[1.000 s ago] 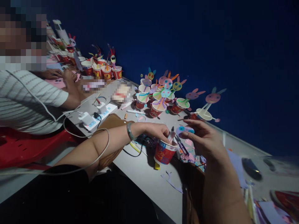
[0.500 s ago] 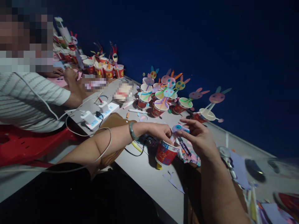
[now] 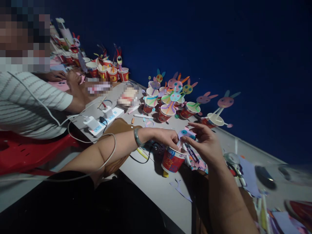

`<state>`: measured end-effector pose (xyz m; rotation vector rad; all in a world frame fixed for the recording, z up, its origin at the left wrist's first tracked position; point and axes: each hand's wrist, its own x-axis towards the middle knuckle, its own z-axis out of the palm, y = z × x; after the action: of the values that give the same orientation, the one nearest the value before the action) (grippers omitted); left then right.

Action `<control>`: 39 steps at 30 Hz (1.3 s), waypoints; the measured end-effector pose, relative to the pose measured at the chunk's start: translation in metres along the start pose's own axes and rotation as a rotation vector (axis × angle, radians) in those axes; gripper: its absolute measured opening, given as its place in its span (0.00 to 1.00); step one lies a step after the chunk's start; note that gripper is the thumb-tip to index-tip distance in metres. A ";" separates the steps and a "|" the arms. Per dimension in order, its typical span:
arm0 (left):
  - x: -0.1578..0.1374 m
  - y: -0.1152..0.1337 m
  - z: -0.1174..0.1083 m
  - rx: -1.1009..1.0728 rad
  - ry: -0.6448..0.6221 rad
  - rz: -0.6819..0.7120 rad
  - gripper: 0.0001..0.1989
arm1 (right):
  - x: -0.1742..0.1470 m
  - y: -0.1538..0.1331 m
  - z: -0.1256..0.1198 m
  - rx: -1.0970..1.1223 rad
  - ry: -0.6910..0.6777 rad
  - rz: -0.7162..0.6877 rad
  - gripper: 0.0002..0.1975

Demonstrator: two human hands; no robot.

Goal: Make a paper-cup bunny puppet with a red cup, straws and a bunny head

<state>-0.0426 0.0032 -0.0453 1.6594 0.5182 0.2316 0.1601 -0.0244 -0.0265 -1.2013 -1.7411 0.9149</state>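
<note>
My left hand (image 3: 167,137), with a bracelet on its wrist, reaches over the rim of a red paper cup (image 3: 172,162). Its fingers are closed at the rim, the tips hidden inside the cup. Above the cup is a purple paper animal head (image 3: 186,134) with a blue eye, on pale strips that run down into the cup. My right hand (image 3: 203,138) pinches this head between thumb and fingers. Something yellow (image 3: 165,174) shows under the cup. Purple paper scraps (image 3: 180,190) lie on the table in front of it.
Several cups with paper animal heads, such as a red cup (image 3: 167,113), stand along the wall. A power strip (image 3: 107,122) with chargers and loose cables lies on the left. A co-worker's arm (image 3: 79,102) rests on the table beyond. A purple sheet (image 3: 250,177) lies at right.
Both hands keep their hold on the cup and the paper head. The head and my right hand have shifted very slightly left; the view has moved a little too.
</note>
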 end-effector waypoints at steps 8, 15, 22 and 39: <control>-0.004 0.008 -0.003 0.056 0.012 -0.013 0.24 | 0.000 0.003 -0.001 -0.254 0.090 -0.216 0.33; -0.004 0.009 -0.005 0.026 0.007 -0.018 0.28 | 0.002 0.014 0.000 -0.267 0.173 -0.220 0.43; -0.006 0.013 -0.005 -0.014 0.059 -0.027 0.30 | 0.002 0.008 0.008 -0.238 0.267 0.009 0.44; -0.007 0.017 -0.006 -0.043 0.051 -0.033 0.26 | 0.003 -0.005 0.014 0.210 -0.056 0.209 0.20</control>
<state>-0.0480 0.0039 -0.0262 1.6049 0.5751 0.2595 0.1447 -0.0250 -0.0271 -1.2432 -1.5375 1.2336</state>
